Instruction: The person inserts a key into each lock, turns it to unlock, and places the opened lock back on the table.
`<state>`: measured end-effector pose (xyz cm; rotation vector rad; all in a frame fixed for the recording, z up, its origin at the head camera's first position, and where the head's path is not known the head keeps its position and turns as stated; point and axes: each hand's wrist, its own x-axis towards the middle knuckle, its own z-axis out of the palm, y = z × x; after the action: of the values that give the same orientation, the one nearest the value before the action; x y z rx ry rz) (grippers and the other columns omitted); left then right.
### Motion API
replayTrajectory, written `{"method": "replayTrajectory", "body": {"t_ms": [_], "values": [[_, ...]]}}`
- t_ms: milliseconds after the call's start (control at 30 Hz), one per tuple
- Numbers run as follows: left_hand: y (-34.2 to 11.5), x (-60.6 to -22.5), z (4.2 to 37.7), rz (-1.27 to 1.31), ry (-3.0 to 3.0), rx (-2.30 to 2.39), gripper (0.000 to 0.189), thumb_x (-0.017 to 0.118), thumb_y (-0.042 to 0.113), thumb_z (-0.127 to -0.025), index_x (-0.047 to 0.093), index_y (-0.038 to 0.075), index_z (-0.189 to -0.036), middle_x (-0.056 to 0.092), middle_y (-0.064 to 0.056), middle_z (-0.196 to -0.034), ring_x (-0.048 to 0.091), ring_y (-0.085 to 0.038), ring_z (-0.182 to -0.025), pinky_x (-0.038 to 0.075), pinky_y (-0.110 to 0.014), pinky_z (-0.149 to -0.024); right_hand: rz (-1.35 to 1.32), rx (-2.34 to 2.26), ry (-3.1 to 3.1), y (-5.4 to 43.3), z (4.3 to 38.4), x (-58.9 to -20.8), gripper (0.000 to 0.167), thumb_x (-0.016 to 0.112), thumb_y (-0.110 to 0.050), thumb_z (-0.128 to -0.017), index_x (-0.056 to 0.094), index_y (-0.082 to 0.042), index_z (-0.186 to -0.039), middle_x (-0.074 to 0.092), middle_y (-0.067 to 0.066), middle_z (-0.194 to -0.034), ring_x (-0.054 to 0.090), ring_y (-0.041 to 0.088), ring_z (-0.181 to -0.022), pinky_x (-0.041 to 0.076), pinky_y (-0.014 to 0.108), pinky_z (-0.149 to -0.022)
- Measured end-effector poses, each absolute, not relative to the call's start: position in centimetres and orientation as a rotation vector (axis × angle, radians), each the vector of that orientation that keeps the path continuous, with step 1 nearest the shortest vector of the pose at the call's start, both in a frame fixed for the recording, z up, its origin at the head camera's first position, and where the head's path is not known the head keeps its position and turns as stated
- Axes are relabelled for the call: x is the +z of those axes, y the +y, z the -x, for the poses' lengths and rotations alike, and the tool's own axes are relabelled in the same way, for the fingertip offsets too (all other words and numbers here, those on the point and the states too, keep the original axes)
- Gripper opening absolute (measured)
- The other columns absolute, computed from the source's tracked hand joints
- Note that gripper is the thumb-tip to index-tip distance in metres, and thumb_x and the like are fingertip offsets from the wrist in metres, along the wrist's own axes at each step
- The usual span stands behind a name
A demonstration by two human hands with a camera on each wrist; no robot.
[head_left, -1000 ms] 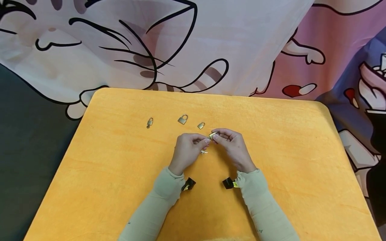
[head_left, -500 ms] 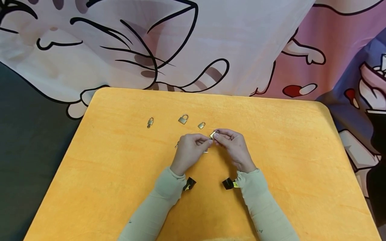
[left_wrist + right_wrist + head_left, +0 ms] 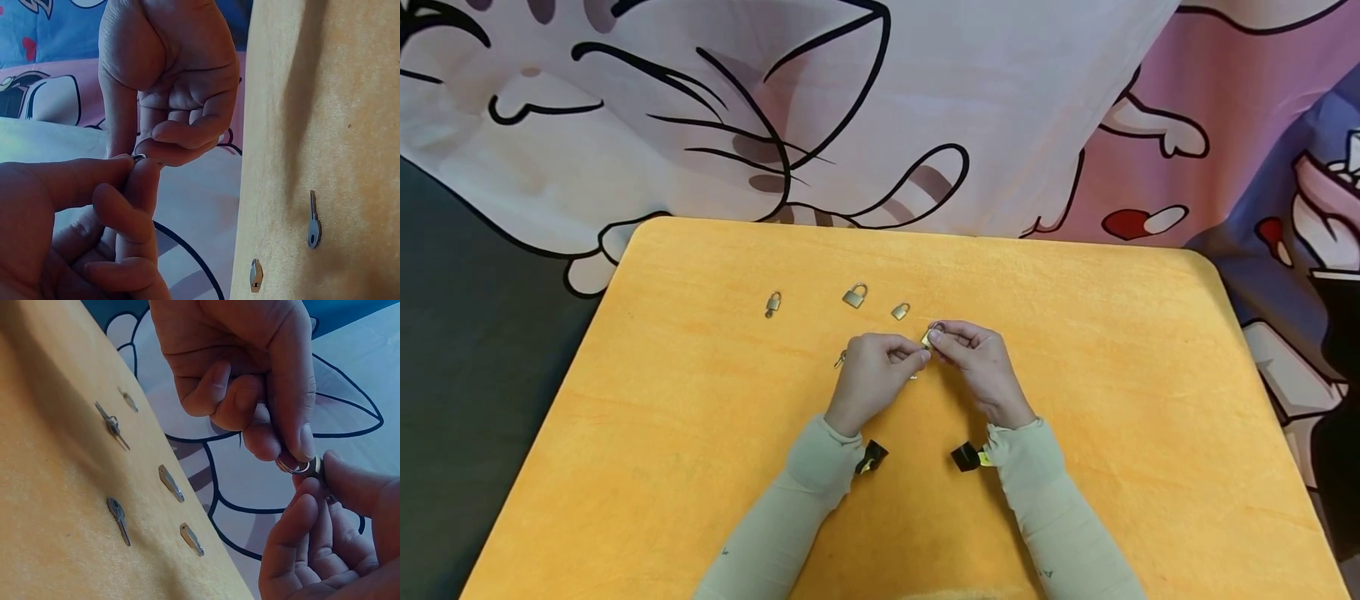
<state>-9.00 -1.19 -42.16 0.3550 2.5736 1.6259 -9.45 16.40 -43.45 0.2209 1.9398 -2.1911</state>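
My right hand [image 3: 981,367] pinches a small brass padlock [image 3: 927,339] between thumb and fingers, above the table. My left hand [image 3: 876,379] meets it from the other side. In the right wrist view a thin key ring [image 3: 289,467] shows at the left thumb and fingertips, right against the padlock body [image 3: 317,469]. Whatever hangs on that ring is hidden by the fingers. On the table below lies a single key [image 3: 314,228], partly covered by the left hand in the head view. A pair of keys [image 3: 112,427] on a ring lies beside the left hand.
Three more padlocks lie toward the back of the yellow table [image 3: 700,417]: one at left [image 3: 773,304], a larger one [image 3: 854,296] in the middle and a small one [image 3: 900,311] near the hands. A cartoon-printed cloth [image 3: 1000,108] hangs behind the table's far edge.
My left hand has shifted slightly right, closer against the padlock, uncovering the pair of keys at its left. The padlock has tilted a little in my right hand, which stays nearly still.
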Motion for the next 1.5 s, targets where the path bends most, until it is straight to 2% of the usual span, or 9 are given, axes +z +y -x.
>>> {"method": "replayTrajectory", "body": {"t_ms": [267,567,1100,1500], "values": [[-1.16,-42.25,9.09,-0.371,2.605,1.633,0.01,0.078,0.02,-0.09,0.082,0.012,-0.085,0.069,0.01,-0.066,0.055,-0.006,-0.05,0.041,-0.023,-0.048,-0.224,-2.209,1.942,16.34,9.46,-43.45,0.036,0.068,-0.009,-0.097,0.062,0.015,-0.123,0.074,-0.001,-0.097,0.068,0.009,-0.082,0.057,0.03,-0.081],[-1.15,-42.28,9.01,-0.374,2.643,1.622,0.009,0.079,0.018,-0.089,0.081,0.012,-0.083,0.07,0.008,-0.069,0.057,-0.005,-0.053,0.045,-0.023,-0.051,-0.231,-2.226,1.939,16.16,9.34,-43.39,0.034,0.068,-0.007,-0.097,0.063,0.016,-0.122,0.075,-0.001,-0.096,0.068,0.009,-0.079,0.057,0.03,-0.079],[-1.02,-42.07,8.83,-0.418,2.72,1.559,0.009,0.079,0.014,-0.088,0.08,0.008,-0.081,0.07,0.004,-0.068,0.05,-0.005,-0.049,0.04,-0.022,-0.048,-0.232,-2.239,1.936,16.1,9.34,-43.54,0.033,0.069,-0.007,-0.095,0.064,0.015,-0.12,0.075,0.0,-0.097,0.068,0.011,-0.079,0.057,0.029,-0.078],[-0.87,-42.19,8.76,-0.436,2.755,1.55,0.009,0.079,0.013,-0.087,0.08,0.008,-0.08,0.07,0.004,-0.066,0.051,-0.004,-0.05,0.042,-0.021,-0.049,-0.223,-2.239,1.945,16.2,9.38,-43.7,0.032,0.07,-0.007,-0.095,0.065,0.015,-0.119,0.075,0.001,-0.097,0.068,0.01,-0.079,0.058,0.03,-0.078]]}}
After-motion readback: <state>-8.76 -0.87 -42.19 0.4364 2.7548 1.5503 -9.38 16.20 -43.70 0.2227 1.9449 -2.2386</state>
